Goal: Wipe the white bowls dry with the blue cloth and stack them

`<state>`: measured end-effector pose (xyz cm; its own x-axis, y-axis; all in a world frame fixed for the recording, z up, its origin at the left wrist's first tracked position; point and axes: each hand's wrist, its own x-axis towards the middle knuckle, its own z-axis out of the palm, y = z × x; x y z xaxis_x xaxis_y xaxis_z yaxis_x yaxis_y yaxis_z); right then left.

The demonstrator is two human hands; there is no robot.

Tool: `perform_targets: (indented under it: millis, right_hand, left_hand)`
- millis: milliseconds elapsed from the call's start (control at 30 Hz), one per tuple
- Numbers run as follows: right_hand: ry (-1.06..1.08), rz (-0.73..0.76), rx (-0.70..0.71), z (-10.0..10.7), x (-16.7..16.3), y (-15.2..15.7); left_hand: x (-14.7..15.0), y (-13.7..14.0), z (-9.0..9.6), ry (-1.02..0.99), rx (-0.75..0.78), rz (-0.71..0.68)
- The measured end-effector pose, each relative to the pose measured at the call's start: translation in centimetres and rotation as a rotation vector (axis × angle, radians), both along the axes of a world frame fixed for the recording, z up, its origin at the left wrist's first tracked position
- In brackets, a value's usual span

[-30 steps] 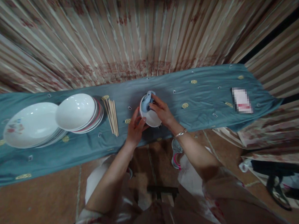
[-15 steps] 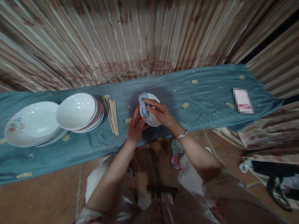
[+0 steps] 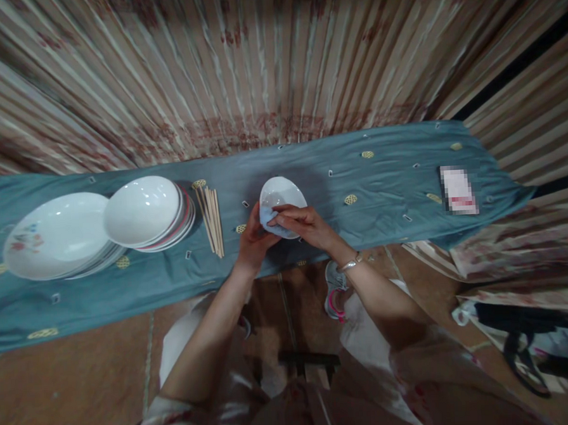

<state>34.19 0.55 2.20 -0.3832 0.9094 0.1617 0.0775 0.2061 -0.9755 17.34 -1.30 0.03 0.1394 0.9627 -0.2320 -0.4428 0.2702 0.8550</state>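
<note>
The crumpled light-blue cloth (image 3: 268, 221) has been moved by the bare right hand (image 3: 309, 225) from the far edge of the small round white bowl (image 3: 285, 190) to its near left side. The far inside has been uncovered.

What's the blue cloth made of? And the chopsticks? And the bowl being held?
Blue cloth: soft, dull fabric; it bunches, but the fibre can't be told.
Chopsticks: probably wood or bamboo, pale tan without gloss.
White bowl: likely glazed ceramic, maybe melamine, looking smooth and faintly shiny.
</note>
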Motion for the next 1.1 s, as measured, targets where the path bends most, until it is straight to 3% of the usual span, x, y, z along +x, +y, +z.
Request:
perform_targets:
  millis: [433,633,900,1100]
  right_hand:
    - [-0.033,0.042,-0.071,-0.6,1.9,-0.5]
    - [-0.076,0.025,-0.068,-0.7,2.9,-1.1]
    - [-0.195,-0.047,0.011,-1.5,4.5,-1.4]
    - [-0.468,-0.190,0.223,-2.3,5.4,-0.9]
  left_hand:
    - [-0.5,0.3,0.5,-0.036,-0.121,-0.022]
    - [-0.3,0.2,0.3,-0.020,-0.096,0.008]
    - [-0.5,0.3,0.1,-0.005,-0.087,0.013]
    - [-0.6,0.3,0.2,0.010,-0.076,0.005]
